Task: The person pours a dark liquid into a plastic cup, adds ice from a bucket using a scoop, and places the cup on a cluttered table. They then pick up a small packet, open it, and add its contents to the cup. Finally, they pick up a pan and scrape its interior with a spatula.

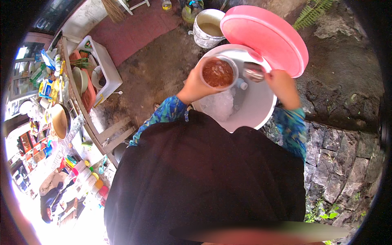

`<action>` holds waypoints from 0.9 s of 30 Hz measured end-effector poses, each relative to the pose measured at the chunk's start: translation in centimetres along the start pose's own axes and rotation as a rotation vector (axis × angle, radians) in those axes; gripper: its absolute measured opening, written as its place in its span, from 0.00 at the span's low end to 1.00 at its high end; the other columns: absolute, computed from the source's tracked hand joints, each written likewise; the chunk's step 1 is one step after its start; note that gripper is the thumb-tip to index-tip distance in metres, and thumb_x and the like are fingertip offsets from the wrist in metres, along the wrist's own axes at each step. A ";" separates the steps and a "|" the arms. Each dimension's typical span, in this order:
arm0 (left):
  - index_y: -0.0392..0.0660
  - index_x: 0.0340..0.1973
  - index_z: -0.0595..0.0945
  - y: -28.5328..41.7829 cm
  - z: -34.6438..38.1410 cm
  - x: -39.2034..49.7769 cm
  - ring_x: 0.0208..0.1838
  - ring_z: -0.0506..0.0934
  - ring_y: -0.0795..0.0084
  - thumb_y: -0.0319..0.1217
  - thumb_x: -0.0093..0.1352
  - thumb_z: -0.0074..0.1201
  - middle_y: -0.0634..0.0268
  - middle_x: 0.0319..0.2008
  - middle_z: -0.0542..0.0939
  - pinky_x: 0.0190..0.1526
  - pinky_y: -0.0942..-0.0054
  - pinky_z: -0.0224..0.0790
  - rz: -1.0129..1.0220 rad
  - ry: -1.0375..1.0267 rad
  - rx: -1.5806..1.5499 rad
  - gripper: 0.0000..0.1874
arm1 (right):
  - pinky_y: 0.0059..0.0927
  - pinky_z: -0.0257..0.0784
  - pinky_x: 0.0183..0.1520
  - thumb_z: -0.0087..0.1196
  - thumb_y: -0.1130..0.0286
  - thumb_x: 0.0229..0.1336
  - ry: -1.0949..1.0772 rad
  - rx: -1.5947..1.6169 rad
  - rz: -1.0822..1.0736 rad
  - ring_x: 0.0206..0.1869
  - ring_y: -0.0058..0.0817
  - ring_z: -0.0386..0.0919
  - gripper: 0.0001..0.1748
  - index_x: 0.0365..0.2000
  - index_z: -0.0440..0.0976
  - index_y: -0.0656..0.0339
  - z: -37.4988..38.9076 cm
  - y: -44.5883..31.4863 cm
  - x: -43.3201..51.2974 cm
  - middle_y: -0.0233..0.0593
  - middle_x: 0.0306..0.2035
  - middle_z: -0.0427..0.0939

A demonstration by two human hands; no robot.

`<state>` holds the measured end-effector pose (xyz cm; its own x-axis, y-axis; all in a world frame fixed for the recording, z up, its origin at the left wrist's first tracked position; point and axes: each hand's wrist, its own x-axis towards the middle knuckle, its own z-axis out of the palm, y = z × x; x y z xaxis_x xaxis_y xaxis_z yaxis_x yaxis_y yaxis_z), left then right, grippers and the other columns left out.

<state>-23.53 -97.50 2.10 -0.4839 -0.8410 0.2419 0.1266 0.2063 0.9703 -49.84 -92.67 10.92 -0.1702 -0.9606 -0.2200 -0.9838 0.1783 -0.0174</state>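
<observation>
My left hand (pixel 193 83) holds a clear plastic cup (pixel 218 73) of reddish-brown liquid with what looks like ice in it. My right hand (pixel 283 87) grips a metal utensil (pixel 254 73), blurred, its kind hard to tell. Both hands are over a large white round tub (pixel 263 105). Inside the tub lie a mass of ice (pixel 219 105) and a small bottle with a white cap (pixel 243 84). A pink round lid (pixel 265 36) leans at the tub's far right rim.
A stained white bucket (pixel 208 39) of cloudy liquid stands behind the tub. At the left, a white plastic bin (pixel 110 67) holds basins and dishes. A cluttered table (pixel 82 107) with bottles and packets is nearer. Stone blocks (pixel 337 171) lie at the right.
</observation>
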 end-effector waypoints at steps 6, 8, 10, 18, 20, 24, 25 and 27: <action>0.38 0.55 0.67 3.4 -4.3 -0.2 0.55 0.72 0.70 0.27 0.42 0.76 0.59 0.52 0.73 0.59 0.68 0.65 0.025 0.146 0.085 0.46 | 0.44 0.75 0.39 0.46 0.64 0.56 -0.103 -0.084 0.111 0.36 0.47 0.80 0.15 0.28 0.80 0.62 17.4 0.5 7.4 0.50 0.30 0.80; 0.38 0.55 0.67 3.9 -5.6 -0.5 0.55 0.73 0.69 0.27 0.42 0.76 0.58 0.52 0.73 0.59 0.68 0.65 0.027 0.176 0.195 0.46 | 0.43 0.75 0.41 0.45 0.65 0.57 -0.148 -0.064 0.153 0.38 0.46 0.80 0.15 0.30 0.80 0.62 20.5 0.2 8.6 0.51 0.32 0.80; 0.38 0.55 0.67 4.0 -6.1 -0.9 0.55 0.73 0.69 0.27 0.42 0.76 0.59 0.52 0.73 0.58 0.68 0.66 0.015 0.225 0.193 0.46 | 0.44 0.75 0.44 0.46 0.64 0.56 -0.152 0.030 0.178 0.40 0.47 0.80 0.16 0.32 0.80 0.63 23.0 0.0 9.6 0.52 0.35 0.80; 0.39 0.54 0.68 3.0 -6.5 -2.1 0.55 0.72 0.69 0.29 0.43 0.75 0.60 0.51 0.73 0.59 0.69 0.64 -0.072 0.249 0.164 0.44 | 0.38 0.72 0.34 0.50 0.54 0.54 -0.274 0.417 0.206 0.31 0.41 0.77 0.22 0.31 0.80 0.64 32.0 0.8 12.6 0.51 0.29 0.79; 0.40 0.54 0.68 2.9 -6.5 -2.4 0.55 0.72 0.69 0.30 0.44 0.75 0.61 0.52 0.72 0.59 0.69 0.63 -0.079 0.242 0.173 0.44 | 0.33 0.66 0.27 0.50 0.52 0.55 -0.397 0.698 0.322 0.24 0.32 0.72 0.22 0.29 0.80 0.61 32.0 1.1 12.1 0.42 0.23 0.75; 0.40 0.54 0.68 2.6 -6.3 -2.3 0.55 0.72 0.69 0.30 0.43 0.75 0.61 0.51 0.72 0.59 0.69 0.63 -0.066 0.240 0.161 0.44 | 0.23 0.49 0.19 0.48 0.51 0.59 -0.685 1.123 0.548 0.16 0.16 0.55 0.19 0.29 0.79 0.56 28.5 1.7 10.8 0.25 0.16 0.62; 0.39 0.54 0.68 2.6 -6.2 -2.2 0.55 0.72 0.69 0.30 0.43 0.75 0.61 0.51 0.72 0.59 0.69 0.63 -0.053 0.234 0.162 0.44 | 0.21 0.45 0.18 0.48 0.51 0.60 -0.730 1.162 0.552 0.16 0.14 0.52 0.19 0.30 0.78 0.55 27.3 1.7 10.6 0.22 0.16 0.59; 0.39 0.54 0.68 2.6 -6.1 -2.2 0.55 0.72 0.69 0.30 0.43 0.75 0.61 0.52 0.72 0.59 0.69 0.64 -0.024 0.226 0.176 0.44 | 0.21 0.44 0.18 0.47 0.52 0.61 -0.786 1.150 0.601 0.15 0.13 0.50 0.19 0.31 0.78 0.55 25.0 1.5 10.6 0.21 0.17 0.59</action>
<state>-16.86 -98.20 4.05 -0.2771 -0.9329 0.2301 -0.0444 0.2517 0.9668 -51.69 -97.22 -15.80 -0.0808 -0.3985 -0.9136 -0.1405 0.9120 -0.3854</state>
